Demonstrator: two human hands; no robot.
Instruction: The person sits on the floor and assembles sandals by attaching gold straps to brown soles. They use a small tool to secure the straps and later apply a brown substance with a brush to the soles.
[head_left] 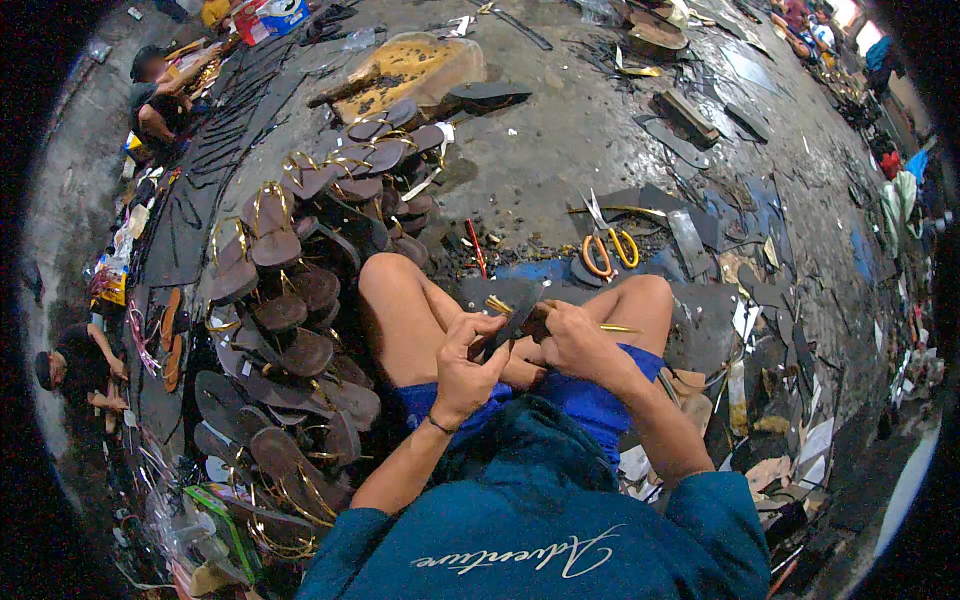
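My left hand (468, 365) grips a dark sandal sole (522, 312) held up on edge above my lap. A short bit of gold strap (497, 304) shows at the sole's left side, by my left fingertips. My right hand (575, 345) is closed close to the sole's right side. From it a thin, pointed gold strip (620, 328) sticks out to the right; my fingers hide its other part. Beyond my knees lie scissors (608, 245) with orange and yellow handles and a slim red tool (475, 248).
Brown sandals (305, 290) with gold straps are heaped along my left side. A worn yellowish block (415, 75) lies farther off. Dark scraps (690, 225) and offcuts litter the floor to the right. Two people (160, 100) sit at the far left.
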